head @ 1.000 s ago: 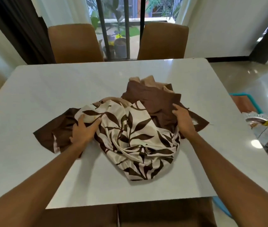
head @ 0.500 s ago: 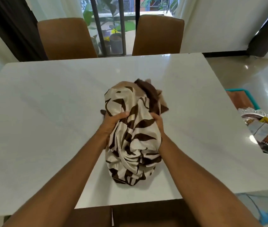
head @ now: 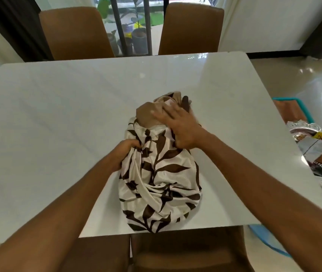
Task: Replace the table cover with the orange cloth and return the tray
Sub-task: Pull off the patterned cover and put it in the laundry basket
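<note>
White table (head: 58, 134) is bared; the old cover (head: 160, 181) is bundled near its front edge, pinched by the left hand (head: 125, 154), pressed under the spread right hand (head: 177, 126). Orange cloth (head: 289, 112) and tray (head: 317, 154) wait at right, neither yet placed.

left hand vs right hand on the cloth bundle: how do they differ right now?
Left hand is fisted, pinching a gather of the leaf-print cloth at the bundle's left side; right hand lies with fingers spread, pressing on top. Left hand sits nearer the person; right hand reaches farther, over the tan fabric. Both touch the same bundle on the white table.
</note>
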{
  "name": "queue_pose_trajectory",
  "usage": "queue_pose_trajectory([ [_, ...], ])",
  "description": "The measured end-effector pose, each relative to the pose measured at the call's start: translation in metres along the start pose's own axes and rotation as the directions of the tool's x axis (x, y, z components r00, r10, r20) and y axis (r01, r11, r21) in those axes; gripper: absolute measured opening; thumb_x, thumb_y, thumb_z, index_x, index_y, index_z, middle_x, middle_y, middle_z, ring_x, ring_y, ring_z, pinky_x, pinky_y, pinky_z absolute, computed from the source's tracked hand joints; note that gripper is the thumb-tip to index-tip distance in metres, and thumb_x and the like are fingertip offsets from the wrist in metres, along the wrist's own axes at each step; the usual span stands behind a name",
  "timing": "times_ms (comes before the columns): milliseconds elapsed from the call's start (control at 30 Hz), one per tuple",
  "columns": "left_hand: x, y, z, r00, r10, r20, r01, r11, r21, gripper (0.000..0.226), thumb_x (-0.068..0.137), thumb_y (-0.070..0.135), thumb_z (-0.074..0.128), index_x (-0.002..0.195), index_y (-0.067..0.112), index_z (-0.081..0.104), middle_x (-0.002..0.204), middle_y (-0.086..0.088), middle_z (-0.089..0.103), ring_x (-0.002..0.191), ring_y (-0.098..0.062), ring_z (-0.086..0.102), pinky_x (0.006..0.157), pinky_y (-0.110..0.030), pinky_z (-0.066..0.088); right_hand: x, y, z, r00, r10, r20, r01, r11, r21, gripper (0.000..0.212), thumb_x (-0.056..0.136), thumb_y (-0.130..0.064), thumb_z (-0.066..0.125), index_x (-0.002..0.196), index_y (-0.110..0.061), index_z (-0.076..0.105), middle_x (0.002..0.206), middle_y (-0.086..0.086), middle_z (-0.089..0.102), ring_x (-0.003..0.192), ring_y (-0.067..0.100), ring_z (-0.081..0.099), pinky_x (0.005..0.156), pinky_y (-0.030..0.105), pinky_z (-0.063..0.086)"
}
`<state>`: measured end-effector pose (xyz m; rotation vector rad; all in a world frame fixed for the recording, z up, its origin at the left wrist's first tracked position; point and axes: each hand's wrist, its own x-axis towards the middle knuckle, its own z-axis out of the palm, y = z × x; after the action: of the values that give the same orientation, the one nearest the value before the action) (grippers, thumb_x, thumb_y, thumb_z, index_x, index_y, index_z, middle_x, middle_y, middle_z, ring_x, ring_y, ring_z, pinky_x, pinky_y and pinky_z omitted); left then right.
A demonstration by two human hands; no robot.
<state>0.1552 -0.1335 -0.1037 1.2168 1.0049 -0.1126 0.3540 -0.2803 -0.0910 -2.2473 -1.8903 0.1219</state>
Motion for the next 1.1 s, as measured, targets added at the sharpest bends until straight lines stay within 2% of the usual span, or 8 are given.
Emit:
queue_pose_trajectory([
  [133,0.006,0.012,0.008,0.999,-0.022,0.049,0.014,0.986,0.166,0.042,0.055,0.013,0.055,0.095,0.005,0.065,0.089,-0.020,0.067,0.078,-0.033,0.063,0.076,-0.041,0.050,0.016,-0.011,0.018,0.953,-0.210,0.219,0.268,0.921,-0.283,0.107,0.076,-0.035,0.072,0.160,-0.036,0.006,0.170,0.009,-0.007,0.155,0.034,-0.012,0.121,0.065,0.002],
  [267,0.007,0.003,0.025,0.963,0.232,-0.139,-0.141,0.870,0.473,0.028,0.080,0.033,0.064,0.103,0.018,0.063,0.101,-0.009,0.065,0.098,-0.029,0.061,0.085,-0.040,0.047,0.032,-0.022,0.007,0.934,-0.079,0.348,0.161,0.964,-0.213,0.085,0.080,-0.038,0.062,0.157,-0.037,0.025,0.157,0.002,0.042,0.142,0.029,0.039,0.106,0.055,0.037],
  [400,-0.013,-0.020,0.023,0.894,0.346,-0.284,-0.105,0.779,0.618,0.102,0.063,0.090,0.053,0.147,0.034,0.035,0.146,-0.004,0.049,0.133,-0.031,0.047,0.109,-0.054,0.038,0.029,-0.026,-0.009,0.935,0.120,0.335,-0.061,0.982,-0.181,0.071,0.057,-0.043,0.064,0.126,-0.029,0.055,0.120,0.005,0.064,0.111,0.032,0.061,0.089,0.049,0.045],
  [600,-0.025,-0.025,-0.004,0.971,0.208,0.122,-0.193,0.371,0.908,0.156,0.036,0.079,0.083,0.151,0.044,-0.016,0.165,-0.006,0.015,0.149,-0.032,0.022,0.117,-0.058,0.027,-0.010,-0.040,0.026,0.901,0.406,0.153,-0.408,0.913,-0.017,0.038,0.086,-0.057,0.055,0.098,-0.024,0.067,0.102,0.004,0.072,0.096,0.033,0.068,0.081,0.040,0.048],
  [667,-0.023,-0.033,0.003,0.954,0.297,0.043,-0.119,0.242,0.963,0.149,0.040,0.074,0.082,0.152,0.041,-0.008,0.157,-0.010,0.031,0.140,-0.036,0.038,0.110,-0.058,0.037,-0.025,-0.049,0.035,0.886,0.433,0.162,-0.446,0.894,0.046,0.041,0.085,-0.061,0.054,0.098,-0.024,0.068,0.103,0.003,0.072,0.098,0.032,0.067,0.082,0.041,0.046],
  [767,-0.028,-0.048,0.016,0.879,0.477,0.011,-0.180,0.310,0.933,0.113,0.058,0.055,0.081,0.151,0.034,0.021,0.140,-0.006,0.054,0.124,-0.033,0.055,0.100,-0.049,0.047,-0.048,-0.057,0.029,0.845,0.466,0.262,-0.486,0.874,0.011,0.067,0.073,-0.077,0.058,0.113,-0.023,0.066,0.120,0.005,0.062,0.114,0.032,0.058,0.092,0.047,0.042],
  [1000,-0.042,-0.066,0.024,0.848,0.527,0.052,-0.283,0.368,0.886,0.042,0.083,0.029,0.065,0.123,0.022,0.059,0.115,-0.007,0.069,0.105,-0.034,0.064,0.083,-0.037,0.048,-0.109,-0.063,0.018,0.904,0.371,0.212,-0.387,0.922,0.038,0.152,0.040,-0.087,0.076,0.160,-0.030,0.004,0.167,0.003,-0.019,0.154,0.039,-0.003,0.120,0.059,0.012],
  [1100,-0.048,-0.071,0.024,0.862,0.486,0.145,-0.330,0.319,0.888,0.026,0.085,0.032,0.064,0.109,0.024,0.064,0.108,-0.004,0.070,0.101,-0.031,0.064,0.084,-0.039,0.051,-0.115,-0.069,0.036,0.885,0.329,0.330,-0.346,0.938,-0.005,0.143,0.039,-0.094,0.065,0.159,-0.032,0.016,0.168,0.006,0.009,0.153,0.035,0.015,0.122,0.062,0.018],
])
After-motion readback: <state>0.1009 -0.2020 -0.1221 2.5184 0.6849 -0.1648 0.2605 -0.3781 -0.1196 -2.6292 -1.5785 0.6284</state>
